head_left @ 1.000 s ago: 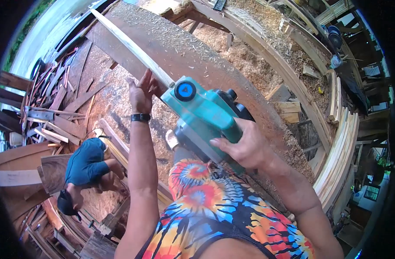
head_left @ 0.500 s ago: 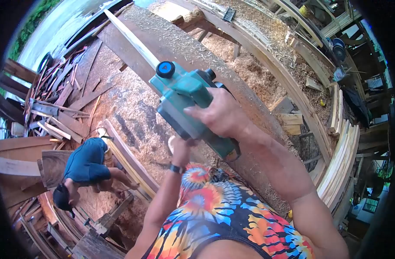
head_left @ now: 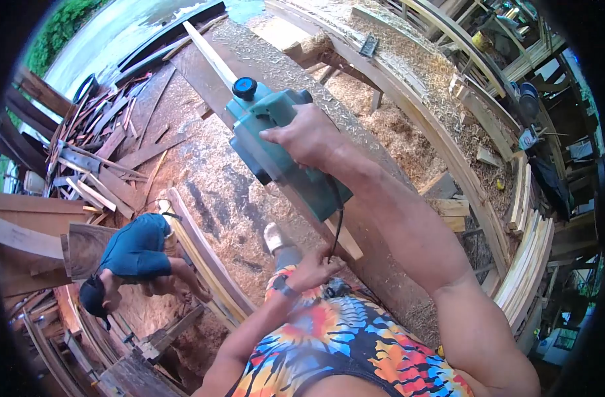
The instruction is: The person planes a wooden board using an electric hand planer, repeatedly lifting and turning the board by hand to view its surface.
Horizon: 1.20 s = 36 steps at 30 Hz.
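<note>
My right hand [head_left: 309,135] is wrapped around the handle of a green electric planer [head_left: 259,135]. The planer has a dark round front knob [head_left: 245,88] and rests along a narrow pale wood strip [head_left: 213,56]. One end of the strip shows behind the planer; the stretch beneath the tool is hidden. From the planer's rear a dark power cord [head_left: 339,228] hangs down to my left hand [head_left: 316,270], whose fingers are closed around it close to my body. A watch sits on my left wrist.
The strip lies on a long workbench [head_left: 375,255] scattered with shavings. To the left, a co-worker [head_left: 137,248] in a blue shirt bends over long boards [head_left: 203,248]. Scrap wood [head_left: 107,142] is heaped at the far left, and long planks [head_left: 524,264] are stacked at the right.
My left hand has left the planer's side and moved down and right to the cord. The planer is farther forward along the strip, uncovering the strip's near end.
</note>
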Each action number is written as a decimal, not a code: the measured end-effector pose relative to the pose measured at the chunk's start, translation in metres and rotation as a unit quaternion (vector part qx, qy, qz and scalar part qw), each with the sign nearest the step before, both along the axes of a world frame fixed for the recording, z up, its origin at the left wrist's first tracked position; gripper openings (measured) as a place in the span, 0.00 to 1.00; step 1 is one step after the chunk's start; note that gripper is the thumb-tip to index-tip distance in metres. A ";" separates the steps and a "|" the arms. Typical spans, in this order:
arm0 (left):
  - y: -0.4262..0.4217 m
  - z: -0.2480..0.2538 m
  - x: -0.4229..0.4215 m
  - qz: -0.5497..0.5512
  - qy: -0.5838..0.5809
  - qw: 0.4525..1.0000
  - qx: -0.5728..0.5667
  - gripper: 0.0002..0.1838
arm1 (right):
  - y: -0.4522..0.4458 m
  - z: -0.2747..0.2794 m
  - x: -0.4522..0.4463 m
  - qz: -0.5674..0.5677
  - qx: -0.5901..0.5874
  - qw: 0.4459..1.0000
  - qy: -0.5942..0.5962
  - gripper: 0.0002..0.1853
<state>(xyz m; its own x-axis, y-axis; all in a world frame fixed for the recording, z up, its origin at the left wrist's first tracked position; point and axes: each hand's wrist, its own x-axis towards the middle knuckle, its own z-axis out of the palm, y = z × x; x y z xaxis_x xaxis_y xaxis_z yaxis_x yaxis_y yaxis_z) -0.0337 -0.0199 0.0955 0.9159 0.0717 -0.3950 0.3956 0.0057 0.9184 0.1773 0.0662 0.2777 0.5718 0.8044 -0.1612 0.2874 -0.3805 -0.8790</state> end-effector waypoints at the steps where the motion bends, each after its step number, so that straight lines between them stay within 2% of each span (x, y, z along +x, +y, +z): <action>1: 0.006 0.007 -0.001 0.019 0.030 0.999 0.000 0.30 | 0.008 -0.001 0.002 0.003 0.004 1.000 0.000 0.20; 2: 0.011 0.012 -0.002 0.038 0.060 0.997 0.000 0.30 | 0.014 0.000 0.004 -0.004 -0.016 1.000 0.006 0.20; 3: 0.013 0.013 -0.004 0.081 0.053 0.993 0.073 0.31 | 0.021 0.008 0.005 -0.012 -0.036 0.999 0.011 0.20; 6: 0.032 0.012 -0.004 0.115 0.124 0.982 0.084 0.31 | 0.041 0.020 0.009 -0.011 -0.068 0.997 0.017 0.20; 7: 0.032 0.000 -0.005 0.176 0.099 0.975 0.096 0.32 | 0.047 0.021 0.011 -0.007 -0.073 0.997 0.016 0.20; 10: 0.051 -0.026 -0.003 0.186 0.163 0.950 0.189 0.31 | 0.075 0.010 0.025 0.002 -0.063 0.998 0.008 0.21; 11: 0.048 -0.071 -0.008 0.263 0.077 0.927 0.255 0.34 | 0.082 0.012 0.027 0.000 -0.055 0.999 0.004 0.19; 14: 0.080 -0.045 0.003 0.336 0.223 0.914 0.041 0.33 | 0.102 0.011 0.034 0.000 -0.033 0.999 -0.012 0.16; 15: 0.092 -0.044 0.008 0.355 0.219 0.902 -0.111 0.37 | 0.111 0.008 0.037 0.002 -0.023 0.999 -0.022 0.17; 16: 0.106 -0.037 0.011 0.329 0.277 0.862 -0.268 0.40 | 0.121 0.006 0.041 0.005 -0.014 0.999 -0.032 0.17; 18: 0.117 -0.035 0.020 0.320 0.188 0.856 -0.360 0.41 | 0.139 0.004 0.047 0.001 -0.026 0.999 -0.033 0.17; 21: 0.129 0.001 0.048 0.383 0.048 0.855 -0.346 0.35 | 0.162 0.008 0.055 0.006 -0.036 0.998 -0.041 0.18; 24: 0.153 -0.002 0.075 0.362 -0.032 0.903 -0.231 0.30 | 0.184 0.015 0.062 0.009 -0.047 0.998 -0.031 0.19; 26: 0.167 -0.001 0.093 0.380 -0.085 0.906 -0.167 0.30 | 0.201 0.016 0.067 0.007 -0.046 0.999 -0.029 0.19; 28: 0.179 0.028 0.110 0.393 -0.130 0.900 -0.140 0.32 | 0.221 0.013 0.074 0.002 -0.036 0.999 -0.041 0.19; 29: 0.191 0.042 0.116 0.377 -0.135 0.902 -0.161 0.34 | 0.231 0.012 0.078 0.000 -0.037 0.999 -0.037 0.19; 32: 0.228 0.046 0.130 0.297 -0.083 0.943 -0.125 0.36 | 0.259 0.011 0.087 -0.005 -0.038 0.999 -0.030 0.19; 36: 0.260 0.043 0.144 0.316 -0.123 0.936 -0.090 0.36 | 0.293 0.014 0.100 -0.005 -0.043 0.999 -0.020 0.19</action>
<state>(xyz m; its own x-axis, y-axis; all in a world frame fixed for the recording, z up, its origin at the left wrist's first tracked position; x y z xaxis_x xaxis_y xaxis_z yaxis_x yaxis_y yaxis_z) 0.1105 0.2404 0.1382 0.7774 0.5831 -0.2358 0.0371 0.3318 0.9426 0.2773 0.3588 0.2914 0.5876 0.7824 -0.2065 0.3169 -0.4573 -0.8309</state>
